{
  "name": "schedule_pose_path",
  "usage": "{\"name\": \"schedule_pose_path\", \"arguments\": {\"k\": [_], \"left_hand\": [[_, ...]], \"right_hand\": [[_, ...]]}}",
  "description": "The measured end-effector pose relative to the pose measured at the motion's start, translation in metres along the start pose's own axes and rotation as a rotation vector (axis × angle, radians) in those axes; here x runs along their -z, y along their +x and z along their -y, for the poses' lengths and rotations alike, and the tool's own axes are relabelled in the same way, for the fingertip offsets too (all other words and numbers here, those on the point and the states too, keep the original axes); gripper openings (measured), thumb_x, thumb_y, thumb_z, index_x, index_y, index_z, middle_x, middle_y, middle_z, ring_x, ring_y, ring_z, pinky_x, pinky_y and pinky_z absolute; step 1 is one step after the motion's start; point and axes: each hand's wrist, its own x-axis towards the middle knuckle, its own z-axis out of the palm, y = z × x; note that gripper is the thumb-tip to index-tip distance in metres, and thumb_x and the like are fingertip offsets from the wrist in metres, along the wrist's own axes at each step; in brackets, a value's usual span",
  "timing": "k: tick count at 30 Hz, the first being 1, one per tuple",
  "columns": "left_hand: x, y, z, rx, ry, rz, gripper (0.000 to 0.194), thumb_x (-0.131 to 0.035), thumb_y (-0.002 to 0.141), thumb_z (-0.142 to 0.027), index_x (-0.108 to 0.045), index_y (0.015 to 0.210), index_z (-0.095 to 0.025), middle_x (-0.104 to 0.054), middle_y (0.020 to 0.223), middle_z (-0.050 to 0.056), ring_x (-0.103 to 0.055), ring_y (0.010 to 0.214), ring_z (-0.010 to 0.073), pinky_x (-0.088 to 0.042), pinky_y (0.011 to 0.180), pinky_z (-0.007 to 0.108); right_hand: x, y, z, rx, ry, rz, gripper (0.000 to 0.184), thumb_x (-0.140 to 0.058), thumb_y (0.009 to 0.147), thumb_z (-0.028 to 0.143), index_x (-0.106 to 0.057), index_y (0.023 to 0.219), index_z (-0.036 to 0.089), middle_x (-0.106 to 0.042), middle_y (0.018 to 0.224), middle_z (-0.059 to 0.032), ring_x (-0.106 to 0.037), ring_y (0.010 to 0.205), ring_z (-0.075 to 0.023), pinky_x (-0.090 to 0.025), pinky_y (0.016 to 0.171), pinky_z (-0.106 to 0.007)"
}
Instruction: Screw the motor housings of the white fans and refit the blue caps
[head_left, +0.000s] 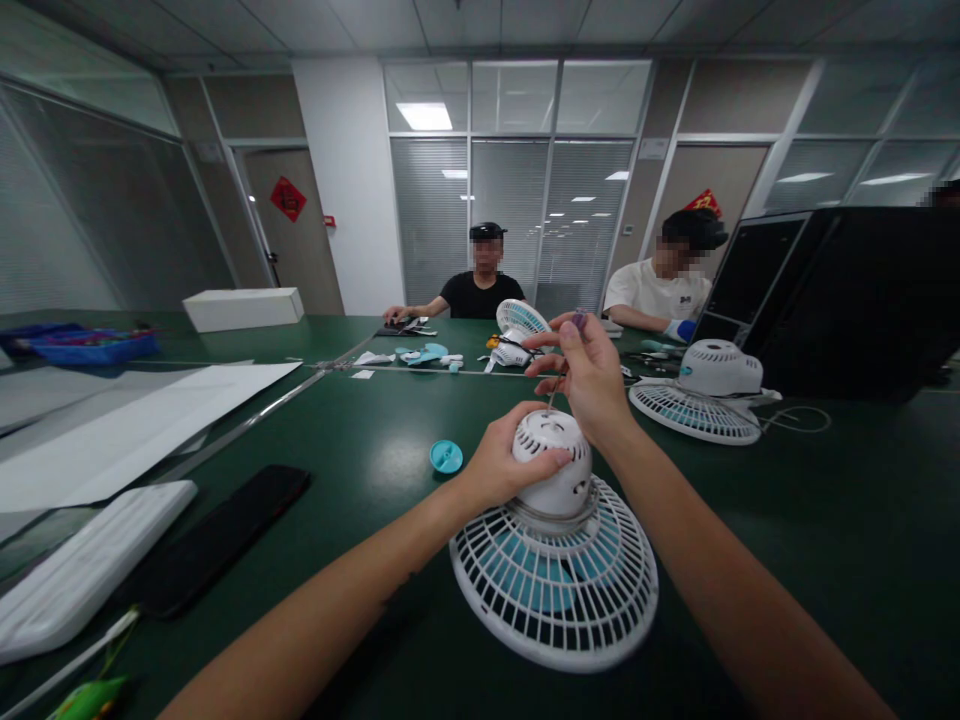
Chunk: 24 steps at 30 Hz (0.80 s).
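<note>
A white fan (551,640) lies grille-down on the green table, its turquoise blades showing through the ribs. My left hand (506,460) is wrapped round the rounded motor housing (555,480), thumb across its near side. Above it, my right hand (589,365) pinches a screwdriver, whose purplish handle (579,320) shows between the fingers. Its thin shaft (553,395) points down at the top of the housing; whether the tip sits in a screw I cannot tell. Left of the fan lies a small turquoise round knob (446,457).
A second fan (697,410) lies grille-down at right, before a black computer case (832,300). Another fan (517,330) and loose parts (424,353) are across the table, near two seated people. At left are a white keyboard (90,560), black pad (225,540), paper sheets (150,430) and blue tray (94,345).
</note>
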Motion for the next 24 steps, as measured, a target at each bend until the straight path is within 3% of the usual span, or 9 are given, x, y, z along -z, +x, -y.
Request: {"name": "schedule_pose_path", "arguments": {"k": [7, 11, 18, 24], "left_hand": [[0.001, 0.000, -0.003, 0.024, -0.003, 0.020, 0.048, -0.070, 0.072, -0.045, -0.057, 0.109, -0.017, -0.066, 0.100, 0.007, -0.061, 0.093, 0.0248, -0.048, 0.086, 0.037], [0.002, -0.001, -0.009, -0.055, 0.058, -0.001, 0.048, -0.069, 0.074, -0.042, -0.054, 0.113, -0.016, -0.064, 0.112, 0.011, -0.058, 0.106, 0.0279, -0.044, 0.097, 0.040], [-0.002, -0.001, -0.015, -0.084, -0.015, -0.025, 0.043, -0.067, 0.077, -0.036, -0.051, 0.112, -0.017, -0.065, 0.113, 0.009, -0.061, 0.105, 0.0254, -0.045, 0.096, 0.038], [-0.001, -0.002, -0.017, -0.065, 0.022, -0.026, 0.040, -0.068, 0.076, -0.037, -0.052, 0.109, -0.018, -0.064, 0.111, 0.009, -0.061, 0.103, 0.0249, -0.046, 0.095, 0.039]], "right_hand": [[-0.005, -0.004, 0.006, 0.065, -0.142, 0.027, 0.045, -0.063, 0.080, 0.063, -0.057, 0.094, 0.020, -0.066, 0.078, 0.0009, -0.056, 0.049, -0.0063, -0.044, 0.040, -0.016], [-0.005, -0.008, 0.008, 0.108, -0.183, 0.036, 0.051, -0.053, 0.086, 0.066, -0.067, 0.096, 0.019, -0.057, 0.084, -0.0007, -0.051, 0.054, -0.0049, -0.040, 0.041, -0.016], [-0.002, -0.005, 0.005, 0.104, -0.171, 0.055, 0.051, -0.054, 0.085, 0.066, -0.066, 0.101, 0.019, -0.048, 0.076, 0.0025, -0.046, 0.054, -0.0047, -0.036, 0.042, -0.016], [0.000, -0.002, 0.009, 0.068, -0.080, -0.122, 0.060, -0.053, 0.078, 0.076, -0.064, 0.093, 0.019, -0.047, 0.073, 0.0022, -0.046, 0.056, -0.0071, -0.041, 0.041, -0.017]]}}
